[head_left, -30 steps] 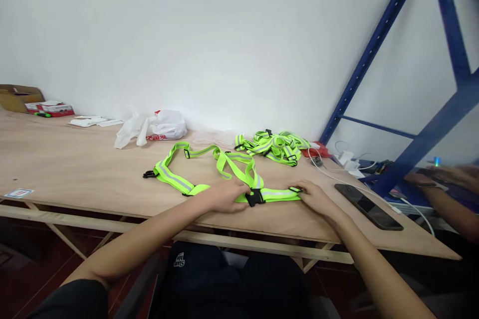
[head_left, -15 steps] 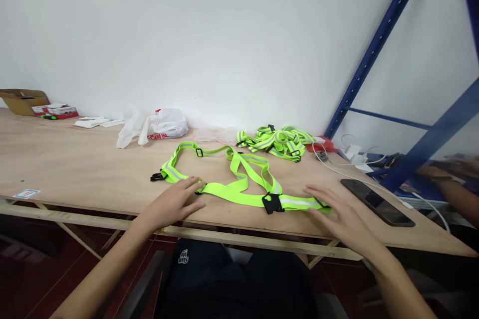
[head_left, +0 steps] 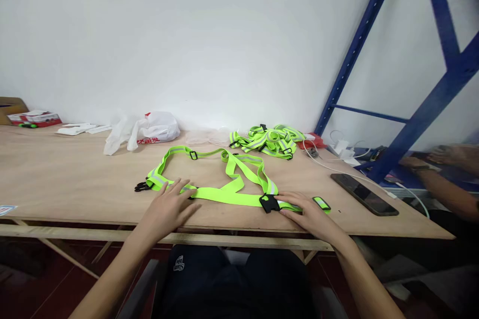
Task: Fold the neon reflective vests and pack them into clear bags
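L hand [head_left: 168, 209] spread flat, R hand [head_left: 307, 213] part-open, both on neon strap [head_left: 232, 199], no grip apparent. Best: press lightly, smooth outward w/o twists.

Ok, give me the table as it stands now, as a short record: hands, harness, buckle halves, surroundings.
left hand: palm down, fingers spread over the left part of the yellow-green webbing harness
right hand: palm down over the harness's near band, just right of the black plastic buckle
harness left end: black pronged plastic clip, apart from the buckle
surface: pale wooden tabletop
behind: tangled heap of similar yellow-green straps; white plastic bag with red print farther left
right side: black smartphone, lying flat
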The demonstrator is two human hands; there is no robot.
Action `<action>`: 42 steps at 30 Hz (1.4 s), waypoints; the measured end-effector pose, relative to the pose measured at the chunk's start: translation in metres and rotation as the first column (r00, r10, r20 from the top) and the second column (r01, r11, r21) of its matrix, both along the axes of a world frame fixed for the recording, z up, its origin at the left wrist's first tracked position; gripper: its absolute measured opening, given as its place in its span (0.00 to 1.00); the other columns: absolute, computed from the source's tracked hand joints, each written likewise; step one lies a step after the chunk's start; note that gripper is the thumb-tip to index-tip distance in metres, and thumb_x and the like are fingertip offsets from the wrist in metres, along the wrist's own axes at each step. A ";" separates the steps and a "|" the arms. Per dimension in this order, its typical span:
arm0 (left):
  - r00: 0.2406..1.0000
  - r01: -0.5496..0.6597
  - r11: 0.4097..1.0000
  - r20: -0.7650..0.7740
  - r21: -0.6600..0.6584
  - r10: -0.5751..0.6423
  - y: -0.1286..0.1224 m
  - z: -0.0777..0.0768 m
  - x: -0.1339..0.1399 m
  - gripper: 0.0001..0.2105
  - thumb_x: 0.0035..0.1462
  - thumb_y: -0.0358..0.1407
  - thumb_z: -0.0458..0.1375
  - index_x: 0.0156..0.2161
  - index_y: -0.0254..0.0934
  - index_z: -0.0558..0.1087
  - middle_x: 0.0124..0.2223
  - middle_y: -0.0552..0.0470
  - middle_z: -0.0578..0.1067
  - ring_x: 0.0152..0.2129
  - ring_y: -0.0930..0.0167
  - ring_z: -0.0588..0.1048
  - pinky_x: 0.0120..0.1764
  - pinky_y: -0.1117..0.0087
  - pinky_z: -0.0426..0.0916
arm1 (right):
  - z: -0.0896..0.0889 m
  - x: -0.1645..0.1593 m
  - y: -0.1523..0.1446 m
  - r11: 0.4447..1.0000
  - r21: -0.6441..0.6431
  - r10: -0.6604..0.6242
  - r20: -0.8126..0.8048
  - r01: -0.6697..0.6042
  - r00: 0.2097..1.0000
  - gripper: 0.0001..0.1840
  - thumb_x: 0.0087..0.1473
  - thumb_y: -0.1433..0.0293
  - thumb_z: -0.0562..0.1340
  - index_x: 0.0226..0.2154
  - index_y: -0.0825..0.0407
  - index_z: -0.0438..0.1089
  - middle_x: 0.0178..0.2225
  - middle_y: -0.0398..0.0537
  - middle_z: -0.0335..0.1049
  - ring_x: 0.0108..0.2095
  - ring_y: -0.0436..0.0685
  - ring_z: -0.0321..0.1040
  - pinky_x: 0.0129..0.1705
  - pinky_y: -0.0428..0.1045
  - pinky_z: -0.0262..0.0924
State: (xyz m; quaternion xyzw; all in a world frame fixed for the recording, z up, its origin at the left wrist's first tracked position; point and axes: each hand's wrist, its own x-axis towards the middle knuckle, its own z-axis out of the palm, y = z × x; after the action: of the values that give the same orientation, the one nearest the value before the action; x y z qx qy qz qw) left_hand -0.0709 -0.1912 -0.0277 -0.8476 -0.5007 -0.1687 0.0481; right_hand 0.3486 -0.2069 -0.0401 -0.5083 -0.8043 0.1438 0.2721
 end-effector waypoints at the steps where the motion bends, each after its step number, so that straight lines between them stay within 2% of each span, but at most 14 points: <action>1: 0.999 0.038 0.999 0.006 0.030 -0.038 -0.003 0.001 0.008 0.25 0.68 0.53 0.48 0.57 0.40 0.74 0.65 0.40 0.67 0.63 0.51 0.63 0.62 0.44 0.57 | 0.003 -0.002 -0.002 1.000 -0.004 0.002 -0.007 -0.002 1.000 0.19 0.58 0.61 0.63 0.52 0.43 0.76 0.55 0.48 0.74 0.57 0.67 0.68 0.60 0.63 0.61; 3: 0.984 0.175 0.984 0.015 0.040 -0.176 -0.009 0.001 0.026 0.24 0.69 0.51 0.47 0.62 0.41 0.69 0.68 0.43 0.63 0.66 0.55 0.59 0.66 0.47 0.51 | 0.008 -0.005 -0.004 1.000 -0.017 0.008 -0.022 -0.008 1.000 0.19 0.58 0.61 0.64 0.51 0.44 0.76 0.54 0.49 0.74 0.56 0.66 0.68 0.60 0.62 0.61; 7: 0.923 0.384 0.918 0.003 -0.098 -0.386 -0.016 -0.001 0.050 0.27 0.69 0.52 0.49 0.68 0.48 0.60 0.70 0.49 0.58 0.68 0.59 0.54 0.68 0.49 0.45 | 0.013 -0.009 -0.004 1.000 -0.004 0.008 -0.087 -0.008 0.996 0.17 0.57 0.60 0.65 0.49 0.45 0.75 0.53 0.50 0.75 0.54 0.64 0.70 0.59 0.59 0.63; 13: 0.915 0.386 0.893 -0.025 -0.230 -0.402 -0.019 -0.004 0.056 0.35 0.64 0.55 0.54 0.70 0.46 0.55 0.71 0.46 0.55 0.68 0.54 0.53 0.67 0.44 0.45 | 0.010 -0.030 -0.004 0.990 0.132 -0.029 -0.158 0.050 0.987 0.15 0.58 0.61 0.64 0.47 0.45 0.74 0.54 0.52 0.72 0.56 0.64 0.68 0.59 0.59 0.62; 17: 0.920 0.378 0.897 -0.013 -0.230 -0.391 -0.024 -0.003 0.055 0.36 0.63 0.56 0.55 0.70 0.47 0.55 0.71 0.46 0.55 0.68 0.54 0.53 0.66 0.42 0.45 | 0.002 -0.042 -0.003 0.997 0.076 0.017 -0.117 -0.008 0.993 0.15 0.59 0.63 0.62 0.49 0.45 0.73 0.52 0.51 0.73 0.55 0.63 0.68 0.58 0.59 0.63; 21: 0.934 0.345 0.911 -0.017 -0.228 -0.358 -0.030 -0.002 0.056 0.34 0.63 0.55 0.55 0.69 0.46 0.57 0.71 0.44 0.55 0.68 0.52 0.53 0.65 0.41 0.47 | 0.000 -0.041 -0.003 0.999 0.045 -0.007 -0.092 0.011 0.996 0.16 0.57 0.64 0.64 0.48 0.45 0.74 0.51 0.50 0.74 0.54 0.64 0.69 0.58 0.60 0.62; 24: 0.938 0.342 0.918 0.013 -0.201 -0.347 -0.032 0.001 0.054 0.30 0.64 0.53 0.55 0.67 0.44 0.62 0.69 0.43 0.61 0.66 0.53 0.59 0.64 0.44 0.53 | 0.001 -0.038 -0.003 0.999 0.039 -0.009 -0.082 0.013 0.997 0.14 0.56 0.65 0.63 0.46 0.45 0.74 0.49 0.50 0.75 0.53 0.64 0.69 0.57 0.60 0.63; 26: 0.944 0.330 0.933 0.081 -0.146 -0.321 -0.029 0.006 0.045 0.25 0.67 0.50 0.52 0.63 0.41 0.67 0.63 0.43 0.69 0.60 0.57 0.68 0.61 0.53 0.62 | 0.002 -0.038 -0.004 0.999 0.036 -0.003 -0.073 0.006 0.997 0.13 0.57 0.65 0.63 0.45 0.46 0.74 0.49 0.50 0.75 0.52 0.64 0.69 0.55 0.59 0.63; 28: 0.960 0.238 0.970 0.162 -0.053 -0.226 -0.021 0.012 0.028 0.22 0.69 0.48 0.47 0.57 0.39 0.72 0.56 0.43 0.76 0.52 0.60 0.75 0.54 0.60 0.69 | 0.002 -0.037 -0.004 0.999 0.035 -0.001 -0.064 0.003 0.998 0.12 0.57 0.64 0.63 0.45 0.45 0.74 0.49 0.50 0.74 0.52 0.64 0.69 0.55 0.59 0.63; 30: 0.977 0.056 0.998 0.204 0.032 -0.061 -0.010 0.018 0.001 0.23 0.68 0.50 0.47 0.53 0.38 0.75 0.51 0.43 0.79 0.47 0.59 0.77 0.50 0.60 0.71 | 0.000 -0.037 -0.004 0.999 0.034 -0.002 -0.060 0.004 0.998 0.13 0.58 0.62 0.63 0.45 0.45 0.74 0.49 0.49 0.74 0.53 0.64 0.68 0.56 0.59 0.63; 32: 0.977 -0.126 0.991 0.178 0.050 0.115 0.002 0.020 -0.031 0.25 0.64 0.53 0.48 0.52 0.37 0.75 0.51 0.42 0.79 0.47 0.54 0.77 0.48 0.57 0.71 | -0.001 -0.036 -0.003 0.999 0.035 0.000 -0.067 0.003 0.998 0.13 0.58 0.61 0.63 0.45 0.45 0.74 0.50 0.49 0.74 0.54 0.64 0.68 0.57 0.59 0.62; 34: 0.961 -0.229 0.973 0.165 0.030 0.221 0.012 0.018 -0.063 0.27 0.62 0.54 0.49 0.54 0.36 0.74 0.53 0.40 0.77 0.50 0.52 0.75 0.49 0.56 0.71 | -0.002 -0.036 -0.002 1.000 0.032 0.000 -0.077 0.002 0.997 0.13 0.59 0.60 0.63 0.46 0.45 0.74 0.50 0.49 0.74 0.53 0.64 0.68 0.57 0.59 0.62; 38: 0.958 -0.220 0.974 0.177 -0.049 0.225 0.025 0.007 -0.106 0.32 0.58 0.54 0.53 0.60 0.34 0.70 0.60 0.39 0.73 0.55 0.53 0.72 0.56 0.58 0.67 | -0.004 -0.035 -0.001 1.000 0.013 -0.025 -0.086 0.027 0.996 0.13 0.58 0.60 0.63 0.45 0.44 0.74 0.50 0.49 0.74 0.53 0.64 0.69 0.56 0.59 0.62; 42: 0.945 -0.209 0.971 0.229 -0.119 0.232 0.029 0.002 -0.119 0.30 0.59 0.55 0.50 0.55 0.36 0.74 0.55 0.42 0.77 0.49 0.54 0.76 0.51 0.60 0.71 | -0.006 -0.035 -0.001 0.999 0.017 -0.041 -0.095 0.043 0.995 0.13 0.57 0.60 0.63 0.44 0.45 0.74 0.50 0.50 0.75 0.53 0.64 0.69 0.56 0.60 0.62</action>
State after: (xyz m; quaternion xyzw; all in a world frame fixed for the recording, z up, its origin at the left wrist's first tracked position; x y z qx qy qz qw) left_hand -0.1901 -0.1621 -0.0259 -0.7608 -0.6017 -0.2405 -0.0342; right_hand 0.3132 -0.2078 -0.0460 -0.5150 -0.7811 0.1542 0.3175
